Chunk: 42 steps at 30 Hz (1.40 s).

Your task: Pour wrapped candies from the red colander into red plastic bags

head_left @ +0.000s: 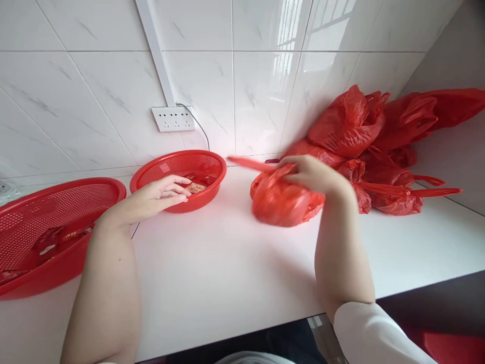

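Observation:
My right hand (pixel 308 172) is closed on the top of a red plastic bag (pixel 282 202), which is tied or gathered and slightly blurred, over the white table. One strip of the bag sticks out to the left. My left hand (pixel 162 194) has its fingers apart and holds nothing. It is over the near left rim of a round red basket (pixel 217 189). Inside that basket lie small red packets and one with a light picture on it (pixel 195 188).
A larger red basket (pixel 109 184) with dark red packets stands at the left. Several filled red bags (pixel 348 124) are piled at the right against the tiled wall. A white power strip (pixel 173 119) with a cable is on the wall behind the round basket.

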Motion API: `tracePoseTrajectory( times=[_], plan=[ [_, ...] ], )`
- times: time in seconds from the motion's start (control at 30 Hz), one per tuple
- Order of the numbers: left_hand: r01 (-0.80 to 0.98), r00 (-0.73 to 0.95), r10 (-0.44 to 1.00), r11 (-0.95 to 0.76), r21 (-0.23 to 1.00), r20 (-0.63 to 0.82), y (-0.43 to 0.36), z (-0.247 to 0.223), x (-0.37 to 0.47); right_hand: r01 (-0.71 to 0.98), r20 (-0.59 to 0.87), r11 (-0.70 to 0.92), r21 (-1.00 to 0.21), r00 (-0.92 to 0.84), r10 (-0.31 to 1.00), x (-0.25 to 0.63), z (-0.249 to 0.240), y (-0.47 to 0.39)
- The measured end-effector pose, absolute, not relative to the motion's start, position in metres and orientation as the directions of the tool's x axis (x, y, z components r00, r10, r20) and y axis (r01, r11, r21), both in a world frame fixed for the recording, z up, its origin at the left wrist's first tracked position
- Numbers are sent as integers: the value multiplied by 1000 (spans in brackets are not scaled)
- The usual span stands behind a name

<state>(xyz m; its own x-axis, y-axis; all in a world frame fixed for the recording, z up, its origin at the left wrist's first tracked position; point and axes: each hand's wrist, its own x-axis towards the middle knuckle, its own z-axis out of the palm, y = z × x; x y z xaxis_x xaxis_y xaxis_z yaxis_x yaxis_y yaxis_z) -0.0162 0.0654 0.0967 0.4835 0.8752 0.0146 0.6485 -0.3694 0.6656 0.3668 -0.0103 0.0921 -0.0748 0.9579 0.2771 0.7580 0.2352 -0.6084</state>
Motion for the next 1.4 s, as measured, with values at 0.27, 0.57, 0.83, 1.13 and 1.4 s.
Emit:
tracePoseTrajectory(
  times=[0.27, 0.57, 0.83, 1.13, 1.4],
  plan=[
    [657, 522, 853, -402, 638, 0, 69, 95, -1, 581, 554, -229, -781, 814, 174, 506, 42, -19],
    [663, 563, 826, -428, 614, -32, 74, 88, 4, 632, 398, -291, -718, 716, 573, 490, 40, -5],
    [647, 596, 803, -478, 594, -3, 73, 85, 4, 880, 76, -366, -303, 405, 911, 422, 34, 45],
    [690, 538, 843, -432, 581, -13, 67, 86, 4, 646, 321, -19, -763, 405, 856, 413, 34, 55],
    [641, 616, 787, -511, 572, 13, 63, 76, 23, -127, 172, 238, -963, 390, 905, 389, 36, 68]
  ],
)
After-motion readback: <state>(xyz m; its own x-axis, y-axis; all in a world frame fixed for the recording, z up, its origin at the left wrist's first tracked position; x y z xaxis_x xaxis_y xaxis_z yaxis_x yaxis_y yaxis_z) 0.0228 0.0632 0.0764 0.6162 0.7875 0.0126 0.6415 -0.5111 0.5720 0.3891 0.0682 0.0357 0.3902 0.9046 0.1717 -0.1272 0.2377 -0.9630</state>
